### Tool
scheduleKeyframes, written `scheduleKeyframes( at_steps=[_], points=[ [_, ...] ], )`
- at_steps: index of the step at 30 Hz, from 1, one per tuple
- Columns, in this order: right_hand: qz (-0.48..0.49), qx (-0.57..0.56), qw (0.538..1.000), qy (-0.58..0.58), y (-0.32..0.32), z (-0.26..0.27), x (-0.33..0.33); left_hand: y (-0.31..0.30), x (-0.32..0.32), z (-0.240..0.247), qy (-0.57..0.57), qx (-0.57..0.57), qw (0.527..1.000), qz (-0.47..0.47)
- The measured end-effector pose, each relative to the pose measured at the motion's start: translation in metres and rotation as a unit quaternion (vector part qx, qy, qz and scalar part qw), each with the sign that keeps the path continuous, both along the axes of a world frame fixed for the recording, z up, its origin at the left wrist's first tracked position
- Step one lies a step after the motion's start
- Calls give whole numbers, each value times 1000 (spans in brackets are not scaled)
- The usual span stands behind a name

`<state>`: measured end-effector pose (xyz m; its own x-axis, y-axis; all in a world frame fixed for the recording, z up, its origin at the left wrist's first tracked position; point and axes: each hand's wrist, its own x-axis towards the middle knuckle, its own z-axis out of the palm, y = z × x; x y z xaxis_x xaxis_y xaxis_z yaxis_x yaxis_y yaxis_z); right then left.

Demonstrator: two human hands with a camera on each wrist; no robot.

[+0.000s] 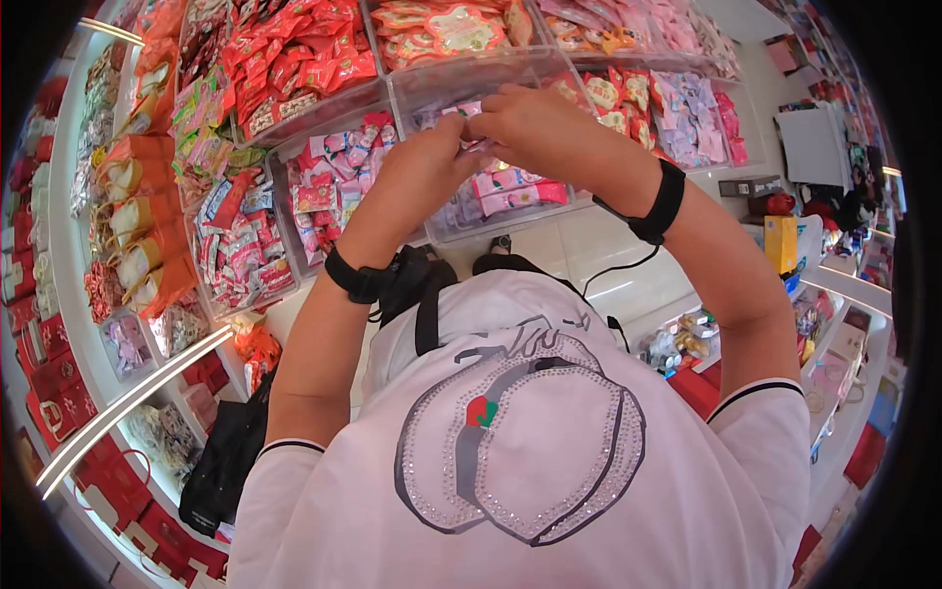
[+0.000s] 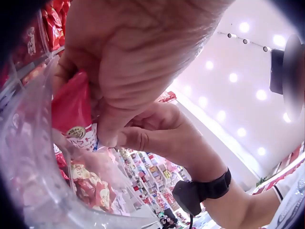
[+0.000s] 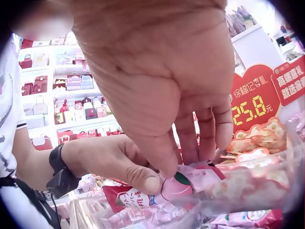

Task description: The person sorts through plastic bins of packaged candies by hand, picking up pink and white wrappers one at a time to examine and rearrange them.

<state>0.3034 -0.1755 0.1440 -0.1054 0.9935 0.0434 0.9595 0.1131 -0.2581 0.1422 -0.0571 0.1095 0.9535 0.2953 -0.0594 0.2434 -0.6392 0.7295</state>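
Both hands meet over a clear plastic bin (image 1: 471, 228) of pink wrapped candies (image 1: 515, 196). Between them is one candy packet (image 3: 176, 191), pink with a peach picture and a red end. My left hand (image 1: 422, 177) pinches its red end, which shows large in the left wrist view, where the candy wrapper (image 2: 74, 105) sticks out beside the thumb. My right hand (image 1: 540, 133) grips the other end, thumb on the near side and fingers behind. The two thumbs sit close together on the wrapper. In the head view the hands mostly hide the packet.
Bins of red candies (image 1: 304, 59) and orange-red packets (image 1: 451, 29) stand beyond the hands. Orange gift bags (image 1: 142, 226) line the shelf at left. A red price sign (image 3: 255, 98) rises behind the bins. A yellow box (image 1: 781, 243) stands at right.
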Motion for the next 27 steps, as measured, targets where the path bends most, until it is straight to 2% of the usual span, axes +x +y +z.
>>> scheduleKeyframes(
  at_steps=[1, 4, 7, 10, 14, 16, 19, 25, 27],
  points=[
    [-9, -22, 1000, 10, -3, -5, -1, -2, 0, 4, 40, 11, 999, 1],
    [-5, -45, 999, 26, -4, -14, -3, -8, -1, 8, 68, 4, 998, 1],
    [10, -96, 995, 24, -3, -23, 0, -4, -4, -5, -115, 3, 993, 13],
    [-17, -123, 992, 33, -4, -34, 5, 16, -14, 6, -146, -16, 985, 86],
    [-15, -187, 979, 80, -6, -54, 19, 42, -41, -4, -118, -128, 974, 146],
    [-7, -237, 967, 91, -5, -51, 19, 47, -59, -12, -78, -139, 971, 178],
    [15, -315, 948, 47, 2, -59, 16, 53, -87, -33, -31, -142, 968, 203],
    [16, -370, 927, 62, 5, -60, 7, 56, -113, -64, -21, -140, 965, 223],
    [21, -352, 931, 91, 3, -72, 7, 58, -115, -67, -18, -140, 964, 223]
  ],
)
